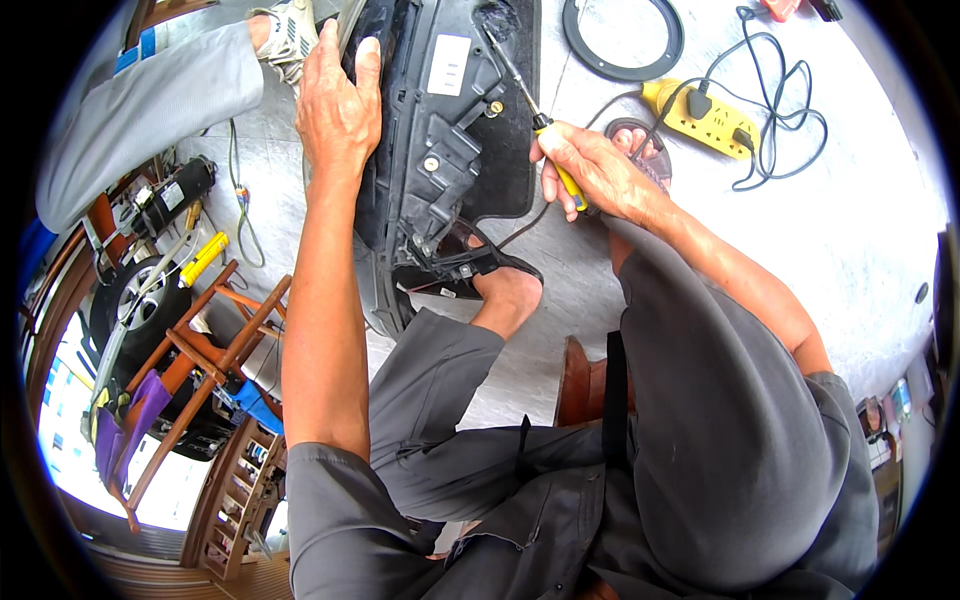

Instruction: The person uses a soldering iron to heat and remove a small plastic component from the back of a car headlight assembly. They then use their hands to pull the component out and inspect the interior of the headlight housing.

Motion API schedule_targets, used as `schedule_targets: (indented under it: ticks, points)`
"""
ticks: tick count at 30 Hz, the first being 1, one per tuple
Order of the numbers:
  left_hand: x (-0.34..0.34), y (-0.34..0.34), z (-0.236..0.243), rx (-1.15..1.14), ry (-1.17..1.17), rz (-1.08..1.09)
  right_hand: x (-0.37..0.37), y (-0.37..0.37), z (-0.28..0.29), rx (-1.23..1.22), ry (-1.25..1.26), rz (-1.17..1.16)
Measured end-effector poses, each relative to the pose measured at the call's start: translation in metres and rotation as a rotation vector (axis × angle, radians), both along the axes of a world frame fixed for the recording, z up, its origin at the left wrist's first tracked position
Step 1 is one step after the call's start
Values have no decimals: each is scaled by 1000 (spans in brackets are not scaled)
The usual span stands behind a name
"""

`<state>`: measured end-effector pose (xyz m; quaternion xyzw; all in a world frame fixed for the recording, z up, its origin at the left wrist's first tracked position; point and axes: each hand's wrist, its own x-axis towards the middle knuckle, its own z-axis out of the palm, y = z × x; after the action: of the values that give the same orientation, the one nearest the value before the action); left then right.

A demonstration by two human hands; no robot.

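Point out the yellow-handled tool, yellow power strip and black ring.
Yellow-handled tool [519,84]: head view, on its shaft.
Yellow power strip [717,125]: head view, socket face.
Black ring [622,72]: head view, lower band.

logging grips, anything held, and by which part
The right hand holds a metal-shafted tool by its yellow handle; the left hand rests on the black plastic housing, its grip unclear.

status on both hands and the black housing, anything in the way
Left hand at edge of black housing; right hand gripping yellow-handled tool, shaft over housing; yellow power strip nearby, not blocking.
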<state>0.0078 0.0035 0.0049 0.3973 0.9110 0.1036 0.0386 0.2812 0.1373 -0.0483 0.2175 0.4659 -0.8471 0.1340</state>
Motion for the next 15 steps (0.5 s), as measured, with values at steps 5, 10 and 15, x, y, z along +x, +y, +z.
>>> schedule_targets:
  ticks: [5,10,15]
  points:
    - [0,-1,0,-3,2,7,11,-11,-5,-15,-11,11]
    - [-1,-1,-1,-11,13,6,26,-11,0,10,-33,34]
    - [-3,-1,-3,21,40,-5,27,-6,-6,141,-72,-147]
